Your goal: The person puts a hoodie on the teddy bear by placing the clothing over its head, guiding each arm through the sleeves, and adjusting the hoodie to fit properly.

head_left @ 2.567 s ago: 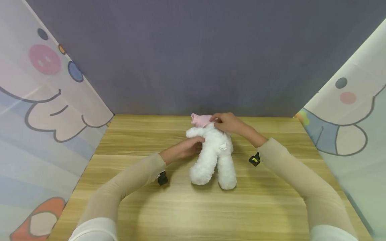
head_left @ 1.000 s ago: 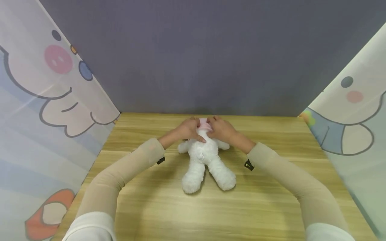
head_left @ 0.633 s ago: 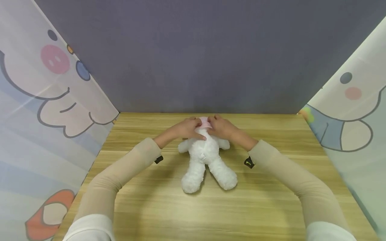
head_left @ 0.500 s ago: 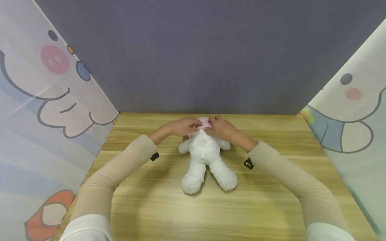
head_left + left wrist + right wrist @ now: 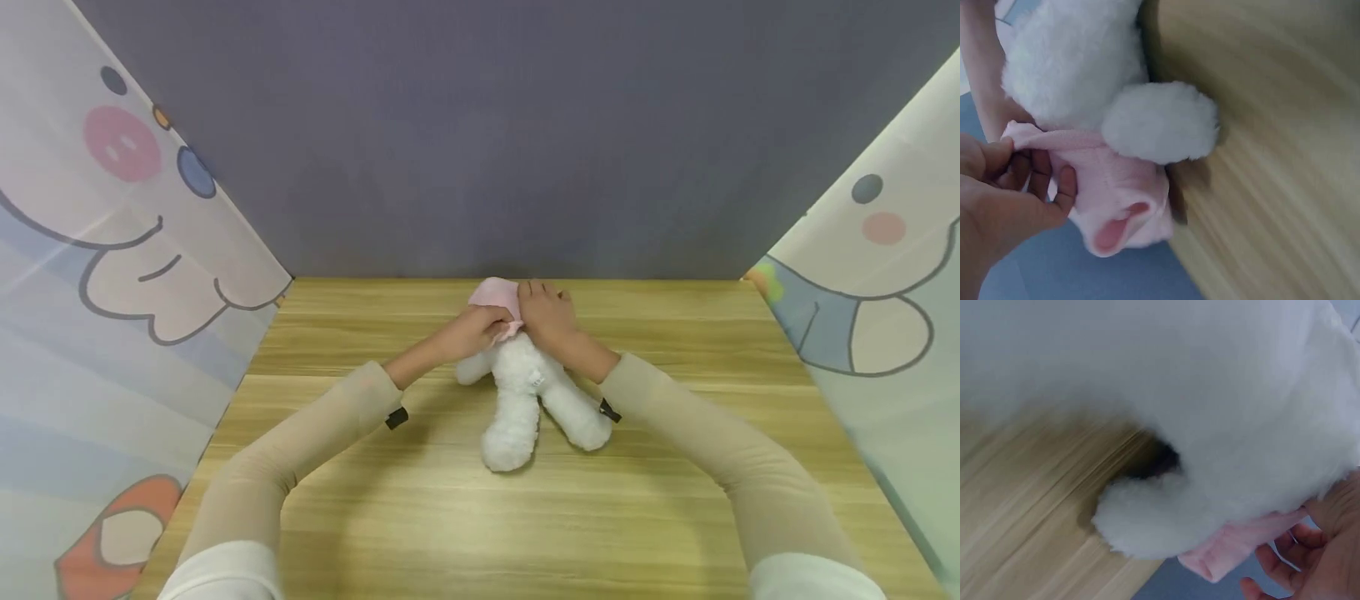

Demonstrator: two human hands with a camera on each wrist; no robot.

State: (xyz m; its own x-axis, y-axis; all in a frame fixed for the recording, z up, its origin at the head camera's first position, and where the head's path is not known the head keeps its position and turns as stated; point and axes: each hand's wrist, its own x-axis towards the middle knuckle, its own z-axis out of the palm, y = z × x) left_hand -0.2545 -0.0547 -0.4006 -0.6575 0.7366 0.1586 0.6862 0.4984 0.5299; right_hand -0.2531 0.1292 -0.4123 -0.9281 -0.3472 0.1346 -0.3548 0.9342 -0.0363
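A white plush toy (image 5: 517, 367) lies on the table, legs toward the person, a small tag on its body. A small pink garment (image 5: 495, 293) covers its upper end; the left wrist view shows a sleeve-like opening. My left hand (image 5: 470, 332) pinches the garment's hem between thumb and fingers, lifting a fold of it. My right hand (image 5: 547, 315) grips the garment's right side, with the fingers (image 5: 1297, 553) curled at the pink cloth and the thumb hidden. A plush arm (image 5: 1160, 122) sticks out below the hem on the left.
The wood-grain table (image 5: 465, 533) ends at a dark grey panel (image 5: 480, 150) just behind the toy. White panels with cartoon prints (image 5: 120, 142) stand on both sides.
The left hand has gone from the toy's side to the garment's hem. The garment has been pulled down over the toy's upper end. The toy's legs have swung to the right.
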